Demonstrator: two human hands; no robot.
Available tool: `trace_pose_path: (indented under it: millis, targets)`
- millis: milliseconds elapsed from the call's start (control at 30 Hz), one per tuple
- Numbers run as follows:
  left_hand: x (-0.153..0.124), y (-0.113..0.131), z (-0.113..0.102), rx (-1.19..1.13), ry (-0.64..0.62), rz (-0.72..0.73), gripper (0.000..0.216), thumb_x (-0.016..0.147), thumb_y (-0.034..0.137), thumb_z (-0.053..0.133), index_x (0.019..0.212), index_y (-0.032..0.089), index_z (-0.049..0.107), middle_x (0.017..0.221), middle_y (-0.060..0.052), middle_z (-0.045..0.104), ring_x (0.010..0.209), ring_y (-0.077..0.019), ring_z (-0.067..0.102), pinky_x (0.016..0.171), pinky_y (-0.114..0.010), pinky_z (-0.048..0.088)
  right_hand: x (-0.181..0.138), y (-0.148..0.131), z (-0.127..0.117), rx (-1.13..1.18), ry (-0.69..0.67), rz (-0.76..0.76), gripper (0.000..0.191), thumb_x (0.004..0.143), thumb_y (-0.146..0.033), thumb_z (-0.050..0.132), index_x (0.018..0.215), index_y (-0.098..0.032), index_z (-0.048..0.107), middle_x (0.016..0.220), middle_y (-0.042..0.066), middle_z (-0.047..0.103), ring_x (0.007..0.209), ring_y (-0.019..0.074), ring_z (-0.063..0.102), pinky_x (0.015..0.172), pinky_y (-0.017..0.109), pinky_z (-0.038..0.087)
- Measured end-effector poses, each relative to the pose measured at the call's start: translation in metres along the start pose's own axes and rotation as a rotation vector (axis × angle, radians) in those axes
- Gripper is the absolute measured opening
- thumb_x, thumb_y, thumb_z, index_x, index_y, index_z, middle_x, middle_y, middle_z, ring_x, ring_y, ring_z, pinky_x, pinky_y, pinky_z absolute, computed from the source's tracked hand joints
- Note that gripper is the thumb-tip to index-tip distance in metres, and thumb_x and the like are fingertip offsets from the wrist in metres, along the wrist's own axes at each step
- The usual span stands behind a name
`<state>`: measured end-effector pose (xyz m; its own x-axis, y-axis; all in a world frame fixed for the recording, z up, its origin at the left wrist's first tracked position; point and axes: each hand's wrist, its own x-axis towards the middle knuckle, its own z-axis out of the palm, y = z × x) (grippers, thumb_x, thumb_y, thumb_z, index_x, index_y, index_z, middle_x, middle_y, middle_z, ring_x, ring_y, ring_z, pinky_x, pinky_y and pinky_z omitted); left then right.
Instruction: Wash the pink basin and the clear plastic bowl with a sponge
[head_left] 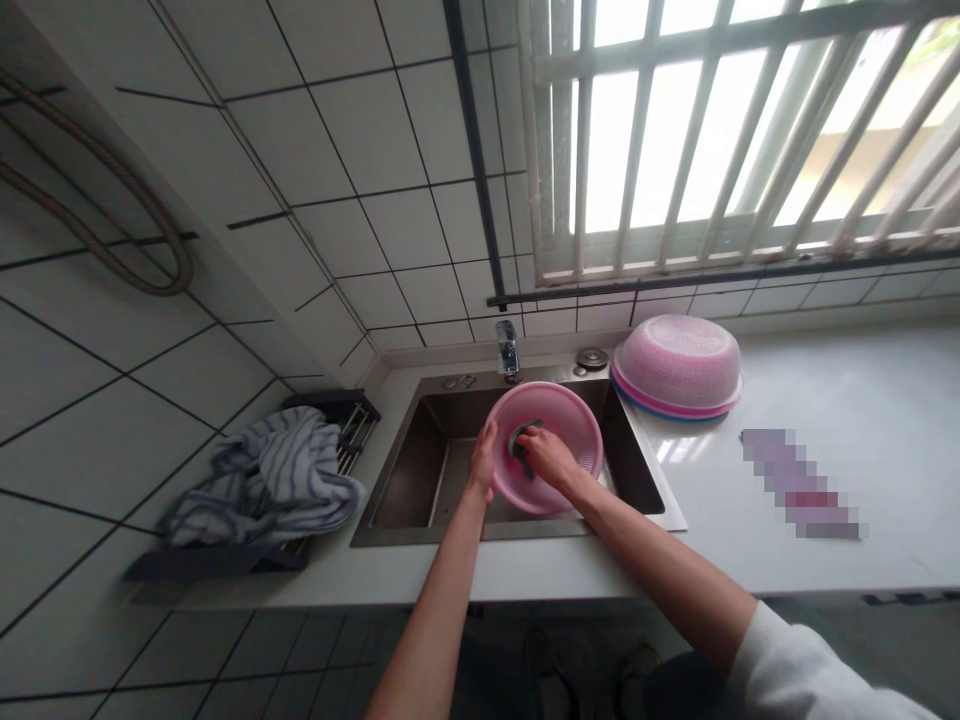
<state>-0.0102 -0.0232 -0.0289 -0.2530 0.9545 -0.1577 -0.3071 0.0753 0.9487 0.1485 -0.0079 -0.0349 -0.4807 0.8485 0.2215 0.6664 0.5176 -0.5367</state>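
A pink plastic colander (577, 420) is held over the steel sink (427, 440), tilted so that its inside faces me. My left hand (484, 462) grips its left rim, with the fingers partly behind the wall. Inside the bowl, my right hand (546, 452) is closed on a dark green cloth (516, 440) pressed against the inner surface. Part of the cloth is hidden under my fingers. Behind the colander stands the chrome faucet (507, 348); I cannot tell whether water runs from it.
Upside-down pink basins (676, 365) are stacked on the counter (847, 400) right of the sink. A blurred purple item (799, 480) lies nearer. On the left, a striped towel (277, 475) covers a dark rack (217, 562). A metal drain plug (592, 358) sits behind the sink, below the barred window (645, 150).
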Motion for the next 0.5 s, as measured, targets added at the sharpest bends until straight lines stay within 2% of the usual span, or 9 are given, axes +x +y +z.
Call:
trace_pose_path:
  millis: [67,100,233,300,367,500]
  targets:
    - [0.001,-0.001,-0.001,0.001,0.003,-0.006,0.052,0.084,0.057,0.078,0.123,0.024,0.073,0.144,-0.008,0.068,0.150,-0.0283,0.047,0.129,-0.044,0.029,-0.001,-0.002,0.001,0.059,-0.040,-0.007,0.027,0.091,-0.006,0.055,0.099,-0.022,0.076,0.105,0.011,0.076,0.090,0.0245,0.070,0.086,0.032,0.051]
    - [0.002,-0.001,-0.001,-0.011,-0.004,-0.018,0.053,0.084,0.059,0.077,0.124,0.024,0.073,0.142,-0.008,0.069,0.149,-0.0287,0.049,0.128,-0.045,0.031,-0.002,-0.001,-0.001,0.081,-0.018,0.016,0.026,0.090,-0.007,0.056,0.101,-0.022,0.075,0.104,0.011,0.077,0.090,0.0248,0.071,0.086,0.033,0.051]
    - [-0.001,0.001,0.000,-0.093,-0.072,-0.076,0.061,0.086,0.065,0.072,0.131,0.024,0.070,0.139,-0.009,0.071,0.142,-0.0309,0.056,0.123,-0.048,0.040,-0.004,0.019,-0.014,0.154,0.273,0.212,0.047,0.087,-0.008,0.060,0.131,-0.024,0.065,0.119,0.009,0.074,0.105,0.0268,0.069,0.094,0.036,0.051]
    - [-0.003,0.004,0.002,-0.113,-0.103,-0.101,0.063,0.085,0.066,0.073,0.134,0.025,0.069,0.142,-0.009,0.070,0.141,-0.0310,0.057,0.122,-0.049,0.042,-0.003,0.030,-0.019,0.137,0.374,0.271,0.052,0.088,-0.009,0.059,0.138,-0.023,0.062,0.131,0.012,0.069,0.111,0.0274,0.067,0.098,0.037,0.050]
    - [-0.005,0.006,0.004,-0.114,-0.132,-0.104,0.064,0.084,0.065,0.075,0.134,0.026,0.069,0.144,-0.009,0.068,0.143,-0.0308,0.055,0.122,-0.048,0.041,-0.001,0.036,-0.020,0.092,0.371,0.280,0.049,0.090,-0.009,0.056,0.137,-0.022,0.065,0.134,0.014,0.066,0.111,0.0277,0.066,0.100,0.037,0.049]
    - [-0.005,0.007,0.003,-0.065,-0.123,-0.038,0.061,0.083,0.059,0.079,0.133,0.026,0.070,0.143,-0.008,0.069,0.145,-0.0316,0.053,0.125,-0.048,0.036,0.003,0.025,-0.006,0.018,0.227,0.191,0.041,0.095,-0.009,0.048,0.125,-0.020,0.074,0.121,0.013,0.070,0.104,0.0263,0.065,0.099,0.035,0.048]
